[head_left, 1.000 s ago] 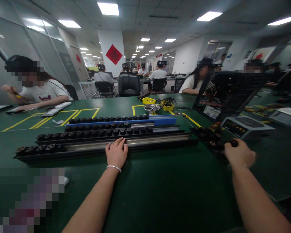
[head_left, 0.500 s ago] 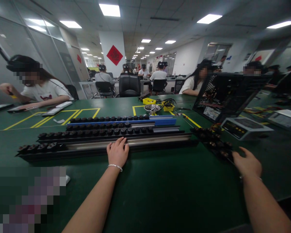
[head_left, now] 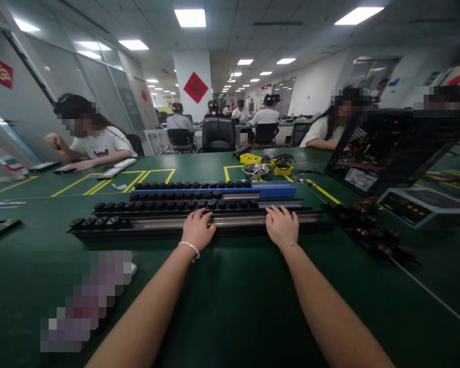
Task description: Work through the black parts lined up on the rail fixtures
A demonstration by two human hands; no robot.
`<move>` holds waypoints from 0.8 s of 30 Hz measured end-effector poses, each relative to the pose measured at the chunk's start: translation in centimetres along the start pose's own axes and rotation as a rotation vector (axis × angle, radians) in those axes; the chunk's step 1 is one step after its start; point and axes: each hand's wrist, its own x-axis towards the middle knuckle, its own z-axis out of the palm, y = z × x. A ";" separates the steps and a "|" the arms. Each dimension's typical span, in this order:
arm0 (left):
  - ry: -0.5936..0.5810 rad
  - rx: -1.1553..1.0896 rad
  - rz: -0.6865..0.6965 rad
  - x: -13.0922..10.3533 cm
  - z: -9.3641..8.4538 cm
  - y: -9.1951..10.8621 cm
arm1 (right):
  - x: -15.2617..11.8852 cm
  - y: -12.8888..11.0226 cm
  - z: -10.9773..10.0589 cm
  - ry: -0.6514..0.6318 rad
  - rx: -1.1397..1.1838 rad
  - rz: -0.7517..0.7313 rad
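Both hands rest on the nearest long black rail, which has a shiny metal channel and several black round parts at its left end. My left hand lies near the rail's middle with its fingers spread. Farther right, my right hand touches the same rail, fingers apart. Behind lie more rails carrying rows of black round parts, one of them blue. A cluster of black parts sits to the right of the rail.
On the green table are a metal bowl, a yellow bin, an open computer case and a power supply unit. A blurred-out object lies front left. People sit across the table.
My right hand has moved left from the cluster of black parts onto the nearest rail. My left hand stays on that rail. The view has turned slightly left.
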 end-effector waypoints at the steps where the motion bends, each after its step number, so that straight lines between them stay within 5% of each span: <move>1: -0.023 0.042 0.025 0.6 -1.0 -1.5 | 0.0 -0.2 0.2 -0.017 -0.003 0.017; 6: -0.124 0.301 -0.078 3.1 -6.0 -12.5 | 0.2 0.5 0.2 -0.054 -0.019 0.005; 11: -0.285 0.396 -0.367 2.2 -7.9 -21.5 | 0.2 0.2 0.3 -0.035 -0.019 0.031; 14: -0.297 0.401 -0.403 1.0 -7.9 -23.1 | 0.1 0.1 0.3 -0.023 -0.012 0.035; 24: -0.199 0.285 -0.411 1.3 -7.3 -24.1 | 0.2 -0.2 0.3 0.045 -0.018 0.065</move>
